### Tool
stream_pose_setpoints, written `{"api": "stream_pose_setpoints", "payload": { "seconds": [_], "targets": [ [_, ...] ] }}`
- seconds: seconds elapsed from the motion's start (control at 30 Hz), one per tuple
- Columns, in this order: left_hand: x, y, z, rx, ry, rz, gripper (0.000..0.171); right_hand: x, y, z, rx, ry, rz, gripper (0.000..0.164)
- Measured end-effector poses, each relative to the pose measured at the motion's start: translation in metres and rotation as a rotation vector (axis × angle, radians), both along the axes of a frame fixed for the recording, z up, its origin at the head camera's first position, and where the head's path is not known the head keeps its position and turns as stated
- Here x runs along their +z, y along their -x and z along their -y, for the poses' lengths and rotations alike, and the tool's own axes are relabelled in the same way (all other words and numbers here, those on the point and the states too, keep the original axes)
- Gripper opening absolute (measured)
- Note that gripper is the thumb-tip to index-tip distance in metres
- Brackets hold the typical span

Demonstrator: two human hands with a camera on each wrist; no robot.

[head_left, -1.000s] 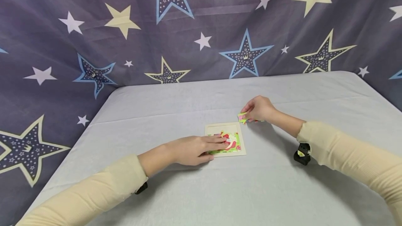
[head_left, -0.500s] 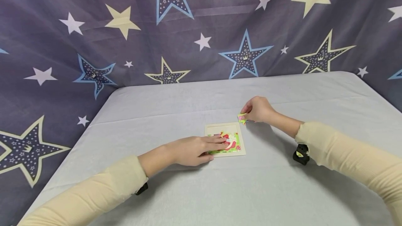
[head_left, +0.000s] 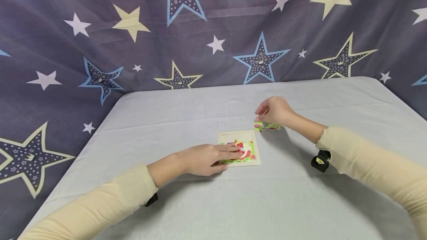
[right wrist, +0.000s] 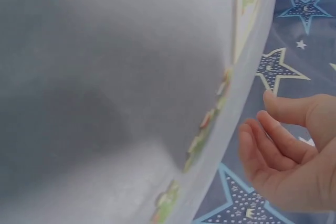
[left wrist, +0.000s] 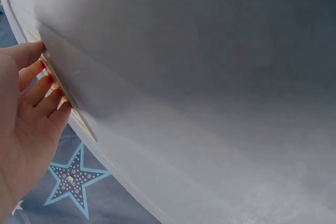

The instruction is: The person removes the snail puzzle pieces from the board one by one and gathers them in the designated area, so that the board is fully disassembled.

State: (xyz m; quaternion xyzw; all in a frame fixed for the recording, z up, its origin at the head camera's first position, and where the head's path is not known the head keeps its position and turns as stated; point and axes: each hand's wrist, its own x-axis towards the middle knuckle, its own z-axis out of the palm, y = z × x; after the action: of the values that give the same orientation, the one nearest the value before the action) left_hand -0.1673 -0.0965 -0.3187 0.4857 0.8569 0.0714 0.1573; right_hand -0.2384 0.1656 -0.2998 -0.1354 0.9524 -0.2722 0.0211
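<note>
I read the puzzle tray (head_left: 235, 132) as part done: near side filled, far strip bare. It's mid-tabletop (head_left: 267, 203), well in from the far edge. Loose pieces (head_left: 258, 126) left, just off its far right corner. Left hand (head_left: 205, 158) lies across it, fingers straight; right hand (head_left: 275, 111) hovers over the pieces, relaxed, visibly gripping nothing.

A square pale-framed puzzle (head_left: 237, 137) lies flat, partly filled, with bright loose pieces (head_left: 258, 126) near its far-right corner.
</note>
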Motion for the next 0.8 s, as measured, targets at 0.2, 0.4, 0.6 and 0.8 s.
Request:
{"api": "stream_pose_setpoints", "payload": {
  "seconds": [0.2, 0.4, 0.6, 0.8],
  "targets": [
    [0.003, 0.0, -0.002, 0.011, 0.023, 0.004, 0.049, 0.004, -0.011, 0.006, 0.068, -0.001, -0.015, 0.016],
    [0.002, 0.001, -0.002, -0.009, 0.011, -0.006, 0.05, -0.008, -0.028, 0.017, 0.205, -0.041, -0.016, 0.013],
    [0.001, 0.001, -0.002, -0.011, -0.003, 0.002, 0.05, -0.016, -0.042, 0.025, 0.335, -0.051, -0.031, 0.01],
    [0.002, 0.001, -0.003, -0.006, -0.012, 0.008, 0.05, -0.016, -0.045, 0.029, 0.364, -0.079, -0.051, 0.011]
  ]
}}
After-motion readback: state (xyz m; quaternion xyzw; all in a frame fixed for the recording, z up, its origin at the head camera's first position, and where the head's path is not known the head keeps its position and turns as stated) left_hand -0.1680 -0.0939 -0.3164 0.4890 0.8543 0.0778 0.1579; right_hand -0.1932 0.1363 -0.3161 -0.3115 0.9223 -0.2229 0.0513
